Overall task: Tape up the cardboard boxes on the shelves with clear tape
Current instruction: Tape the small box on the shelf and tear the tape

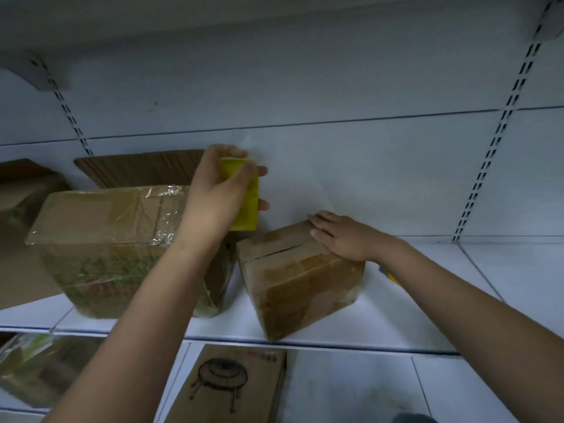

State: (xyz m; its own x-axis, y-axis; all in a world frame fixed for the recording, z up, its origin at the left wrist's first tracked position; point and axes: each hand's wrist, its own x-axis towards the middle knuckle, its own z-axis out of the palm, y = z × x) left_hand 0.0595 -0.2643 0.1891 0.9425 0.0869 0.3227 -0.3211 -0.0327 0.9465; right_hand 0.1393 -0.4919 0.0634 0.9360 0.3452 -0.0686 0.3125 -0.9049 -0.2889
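Note:
A small cardboard box (300, 282) sits at an angle on the white shelf (427, 325), its top flaps closed with a visible seam. My right hand (341, 236) lies flat on the box's top near its far corner, fingers straight. My left hand (219, 193) is raised above and left of this box and grips a yellow tape roll (247, 206), fingers curled round it. To the left stands a larger cardboard box (103, 239) wrapped across its top with shiny clear tape; my left forearm crosses its right end.
A flat cardboard sheet (140, 169) leans on the back wall behind the large box. More boxes (21, 190) sit far left. On the lower shelf lie a printed carton (235, 386) and a wrapped box (39, 367). A small yellow object (389, 274) peeks out behind my right forearm.

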